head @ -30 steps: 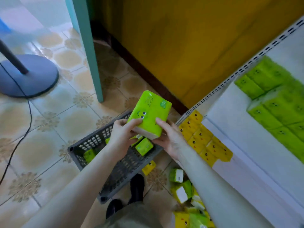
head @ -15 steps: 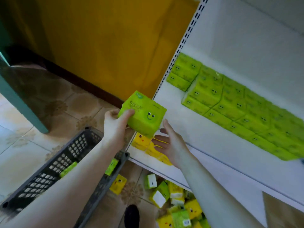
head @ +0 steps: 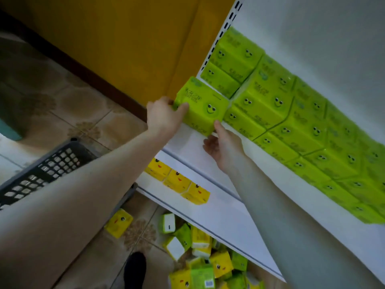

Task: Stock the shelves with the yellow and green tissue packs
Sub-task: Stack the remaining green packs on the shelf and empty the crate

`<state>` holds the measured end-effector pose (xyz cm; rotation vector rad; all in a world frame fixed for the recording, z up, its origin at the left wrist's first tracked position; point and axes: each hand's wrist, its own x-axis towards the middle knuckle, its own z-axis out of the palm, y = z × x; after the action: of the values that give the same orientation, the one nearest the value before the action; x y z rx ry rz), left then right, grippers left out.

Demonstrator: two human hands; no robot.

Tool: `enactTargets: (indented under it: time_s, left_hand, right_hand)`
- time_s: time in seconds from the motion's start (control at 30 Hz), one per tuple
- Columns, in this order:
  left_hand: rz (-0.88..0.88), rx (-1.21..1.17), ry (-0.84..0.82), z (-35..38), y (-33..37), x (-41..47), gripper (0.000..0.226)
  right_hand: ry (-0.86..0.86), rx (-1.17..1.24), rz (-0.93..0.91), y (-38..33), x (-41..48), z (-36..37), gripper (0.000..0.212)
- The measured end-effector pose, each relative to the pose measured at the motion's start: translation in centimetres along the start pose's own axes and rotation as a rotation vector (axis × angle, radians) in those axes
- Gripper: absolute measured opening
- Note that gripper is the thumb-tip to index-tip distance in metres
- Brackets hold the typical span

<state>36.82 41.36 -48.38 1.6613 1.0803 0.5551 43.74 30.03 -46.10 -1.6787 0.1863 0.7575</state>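
A green tissue pack (head: 203,106) with a smiling face sits at the left front corner of the upper white shelf (head: 187,140). My left hand (head: 164,115) grips its left end, thumb on the front face. My right hand (head: 223,144) touches its lower right corner with straight fingers, palm up. Right of it, several green packs (head: 291,113) stand stacked in rows along the shelf. Three yellow packs (head: 177,180) line the lower shelf (head: 218,207).
A dark plastic basket (head: 54,163) stands on the tiled floor at the left. Several loose yellow and green packs (head: 204,257) lie in a heap on the floor below the shelves. A yellow wall (head: 125,38) borders the shelf unit's left side. My shoe (head: 135,268) shows at the bottom.
Both hands have risen from above the basket to the upper shelf, carrying the green pack up and right to the row of green packs. My right hand has opened under its corner.
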Motion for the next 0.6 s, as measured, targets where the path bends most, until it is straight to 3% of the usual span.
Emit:
enactTargets:
  time_s: [0.23,0.33,0.6]
  left_hand:
    - [0.006,0.0,-0.009,3.3,1.4,4.1,0.022]
    - [0.028,0.004,-0.037,4.4,1.7,4.9,0.03]
    - [0.03,-0.096,-0.1,5.1,1.9,5.5,0.021]
  right_hand:
    - [0.002,0.364,0.052,-2.1,4.0,1.5,0.014]
    - [-0.009,0.502,0.066,-3.0,4.7,1.7,0.015]
    - [0.029,0.637,0.09,-4.0,5.0,2.3,0.027]
